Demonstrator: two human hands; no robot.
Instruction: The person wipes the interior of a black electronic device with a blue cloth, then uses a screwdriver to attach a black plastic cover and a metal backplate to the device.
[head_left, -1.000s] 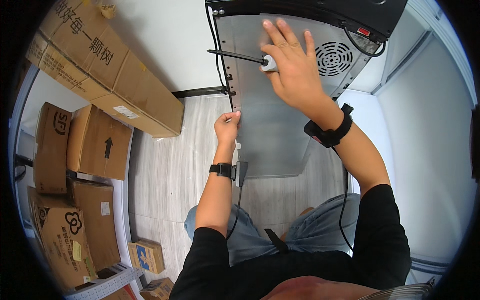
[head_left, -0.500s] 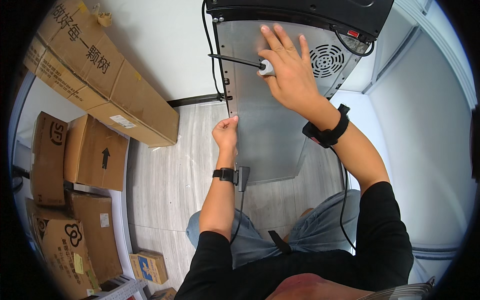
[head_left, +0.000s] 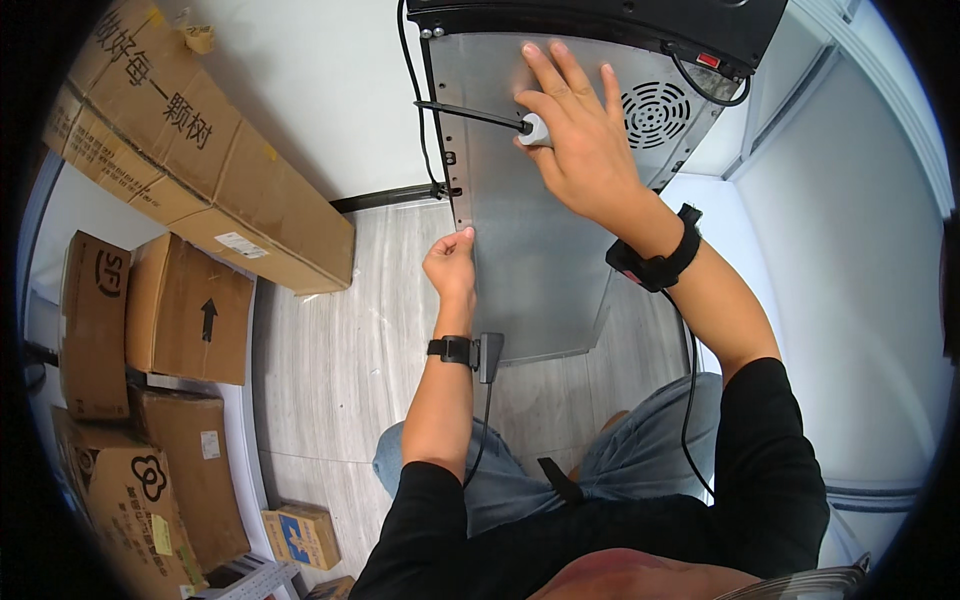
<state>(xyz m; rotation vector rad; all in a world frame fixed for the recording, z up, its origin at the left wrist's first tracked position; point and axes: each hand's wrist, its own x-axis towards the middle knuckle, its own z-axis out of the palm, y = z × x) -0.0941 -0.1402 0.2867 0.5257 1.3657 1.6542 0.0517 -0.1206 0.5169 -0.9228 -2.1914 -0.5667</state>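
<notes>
We've got the grey metal panel (head_left: 540,270) on the back of a black appliance (head_left: 600,15), standing upright on the floor (head_left: 340,340) just ahead of our knees. Right hand (head_left: 580,150) is spread flat on the panel w/ fingers fanned; a white-handled tool (head_left: 533,128) sits under the thumb side, its dark shaft running left. Left hand (head_left: 450,265) pinches the panel's left edge, fingertips closed on the metal lip.

To do this well, we'd say: keep the right palm pressing so the sheet doesn't spring, keep the left pinch close to the screw holes, mind the sharp edge & the black cable (head_left: 410,90) beside it.

Containers: cardboard boxes (head_left: 190,310) stacked at left, all closed, contents not visible; a long carton (head_left: 190,160) leans on the far wall (head_left: 330,90).
</notes>
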